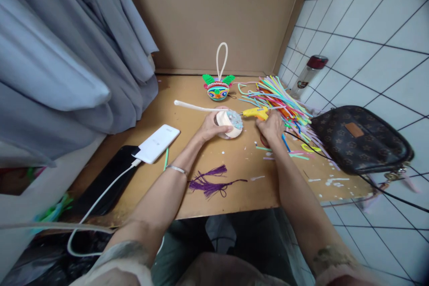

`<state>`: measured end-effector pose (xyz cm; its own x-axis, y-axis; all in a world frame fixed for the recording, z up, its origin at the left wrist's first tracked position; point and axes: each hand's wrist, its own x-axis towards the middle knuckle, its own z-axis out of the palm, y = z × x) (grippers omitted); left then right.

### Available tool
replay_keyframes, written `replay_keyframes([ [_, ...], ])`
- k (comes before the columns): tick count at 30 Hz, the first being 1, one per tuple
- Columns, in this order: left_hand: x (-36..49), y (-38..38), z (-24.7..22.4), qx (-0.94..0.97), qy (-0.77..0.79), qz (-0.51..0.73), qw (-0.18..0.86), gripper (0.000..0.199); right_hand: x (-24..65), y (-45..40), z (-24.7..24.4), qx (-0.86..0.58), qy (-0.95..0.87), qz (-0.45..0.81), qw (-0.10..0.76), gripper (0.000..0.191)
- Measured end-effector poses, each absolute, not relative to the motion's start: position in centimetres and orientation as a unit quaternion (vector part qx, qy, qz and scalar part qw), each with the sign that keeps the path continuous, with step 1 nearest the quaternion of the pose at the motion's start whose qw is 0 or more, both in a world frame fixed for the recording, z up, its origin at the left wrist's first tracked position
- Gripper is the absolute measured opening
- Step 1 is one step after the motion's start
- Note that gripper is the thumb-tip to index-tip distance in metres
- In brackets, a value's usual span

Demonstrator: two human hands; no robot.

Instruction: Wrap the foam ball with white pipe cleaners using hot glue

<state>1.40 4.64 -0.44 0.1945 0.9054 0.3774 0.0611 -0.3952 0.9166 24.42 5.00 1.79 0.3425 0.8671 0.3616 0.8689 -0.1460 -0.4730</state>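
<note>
Glue gun (255,112) (yellow), ball (236,120) in left hand (211,127)

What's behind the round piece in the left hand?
Beyond the round piece, a colourful ornament sits on the brown tabletop. The left hand and piece hide whatever lies directly behind.

Right hand (272,126) holds a glue gun (254,112), perhaps touching the ball (236,120).

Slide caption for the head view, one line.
Left hand holds a round craft piece; right hand points a yellow glue gun at it, purple tassels nearby.
</note>
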Motion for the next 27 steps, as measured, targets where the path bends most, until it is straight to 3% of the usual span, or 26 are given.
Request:
replay_keyframes([
  [8,1.6,4.5,-0.4,0.662,0.362,0.516,0.405,0.075,24.5,4.7,1.3,-0.738,-0.646,-0.041,0.188,0.045],
  [14,1.8,4.5,-0.3,0.671,0.373,0.512,0.386,0.070,20.3,1.7,5.2,-0.516,-0.781,-0.065,0.347,0.054],
  [19,2.0,4.6,-0.3,0.675,0.388,0.513,0.362,0.066,17.2,1.5,6.9,-0.413,-0.836,-0.041,0.358,0.024],
  [24,1.8,4.4,-0.3,0.659,0.373,0.515,0.401,0.077,18.5,2.3,4.7,-0.381,-0.761,0.076,0.519,0.014],
  [27,1.6,4.4,-0.4,0.657,0.378,0.508,0.409,0.077,19.0,2.2,3.5,-0.379,-0.715,0.145,0.569,0.007],
])
